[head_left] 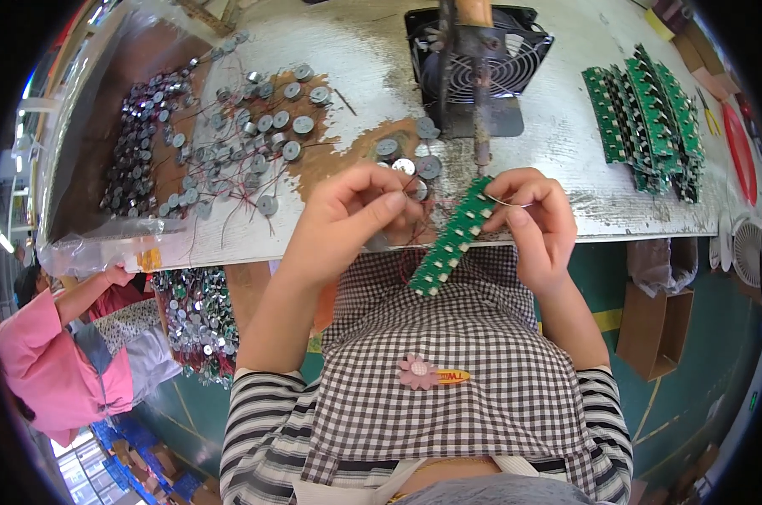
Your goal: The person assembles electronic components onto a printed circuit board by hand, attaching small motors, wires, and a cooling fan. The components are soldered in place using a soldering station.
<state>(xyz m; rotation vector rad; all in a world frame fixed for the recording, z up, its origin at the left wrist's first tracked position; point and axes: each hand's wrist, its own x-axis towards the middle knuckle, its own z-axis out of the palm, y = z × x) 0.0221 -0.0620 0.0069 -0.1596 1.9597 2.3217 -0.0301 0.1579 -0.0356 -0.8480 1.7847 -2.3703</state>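
A green circuit board strip point(451, 237) with rows of pale connectors slants across the table's front edge, its far end under the tip of an upright soldering iron point(482, 118). My right hand point(539, 220) is beside that end, fingers closed on a thin silvery wire point(511, 203) that looks like solder. Left of the board, my left hand point(356, 210) has thumb and fingers pressed together; what they hold is hidden. Just beyond it sit several small round metal motors point(429, 167) with thin wires, some partly covered by the fingers.
More wired motors point(263, 126) spread over the table's left, by a box point(86, 126) heaped with them. A black fan point(516, 63) stands behind the iron. Stacked green boards point(646, 126), yellow-handled pliers point(708, 114) lie right. A person in pink point(69, 362) is at far left.
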